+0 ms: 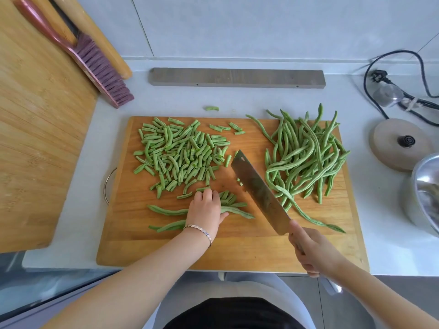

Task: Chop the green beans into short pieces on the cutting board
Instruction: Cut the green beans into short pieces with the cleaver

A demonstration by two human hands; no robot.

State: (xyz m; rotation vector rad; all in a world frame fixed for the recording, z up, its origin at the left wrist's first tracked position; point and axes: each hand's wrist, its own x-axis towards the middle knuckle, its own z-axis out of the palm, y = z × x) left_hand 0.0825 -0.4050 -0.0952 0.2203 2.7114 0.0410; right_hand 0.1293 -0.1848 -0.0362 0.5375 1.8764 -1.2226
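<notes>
Nearest us, the right hand [313, 252] is clamped around the handle of a cleaver [259, 191], index finger reaching up toward the blade's heel. The blade runs away and leftward over the wooden cutting board [237, 252]; we cannot tell whether its edge touches the wood. The left hand [206, 210], a metal bracelet [202, 231] at the wrist, has its fingers bent down over a bunch of green beans [237, 211] and holds it against the board just left of the blade. The two hands are well apart. Farther back on the left of the board lies a loose heap of cut pieces [180, 153]; on the right, the uncut green beans [306, 157] lie in a tangled pile, some tips hanging past the far edge. One stray piece [212, 108] sits on the white counter [392, 245] just behind the board. To the left is a large bamboo board [35, 138] with a brush [95, 62] and a rolling pin [104, 43] at its far side. To the right are a steel bowl [425, 191], a round wooden lid [399, 144] and a black power cord [380, 77]. A grey wooden bar [237, 78] lies along the pale tiled wall [261, 24].
</notes>
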